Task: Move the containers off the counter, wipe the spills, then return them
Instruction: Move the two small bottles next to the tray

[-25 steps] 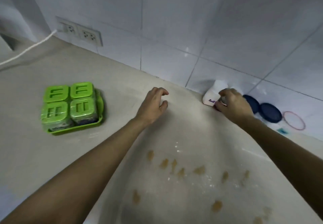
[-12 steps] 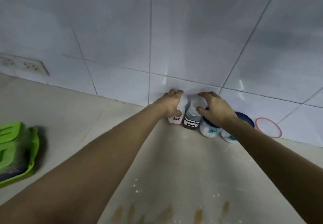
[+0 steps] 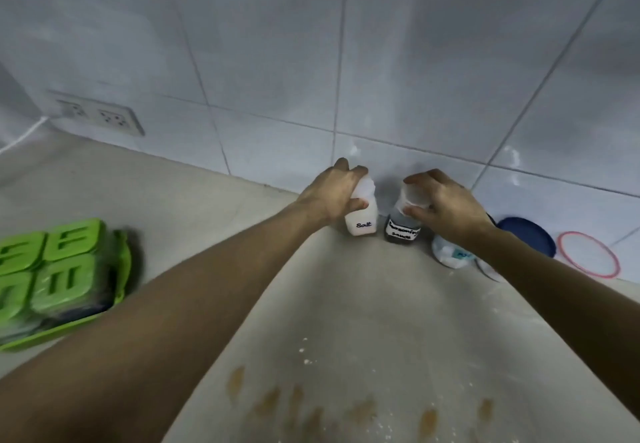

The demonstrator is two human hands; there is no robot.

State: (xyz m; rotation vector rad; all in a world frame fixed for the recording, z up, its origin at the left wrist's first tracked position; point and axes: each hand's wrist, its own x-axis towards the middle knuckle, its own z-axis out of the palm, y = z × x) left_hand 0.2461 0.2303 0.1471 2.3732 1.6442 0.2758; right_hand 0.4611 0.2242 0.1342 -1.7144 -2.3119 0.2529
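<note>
A white salt bottle (image 3: 363,223) stands at the tiled back wall, and my left hand (image 3: 334,193) grips its top. Beside it stands a clear bottle of dark sauce (image 3: 401,231) with a black-and-white label; my right hand (image 3: 445,207) grips its cap. Right of that, two white tubs, one (image 3: 450,255) partly hidden under my right forearm, the other under a dark blue lid (image 3: 526,238). Brown spill spots (image 3: 363,408) and white grains (image 3: 304,356) mark the beige counter (image 3: 346,304) near me.
A green tray of green-lidded boxes (image 3: 59,276) sits at the left. A red ring (image 3: 588,254) lies at the far right by the wall. A double wall socket (image 3: 100,117) with a white cable (image 3: 20,138) is at the back left.
My left hand moved from the bare counter onto the salt bottle, and my right hand shifted onto the sauce bottle. The two bottles now stand slightly apart. The view swung up and left.
</note>
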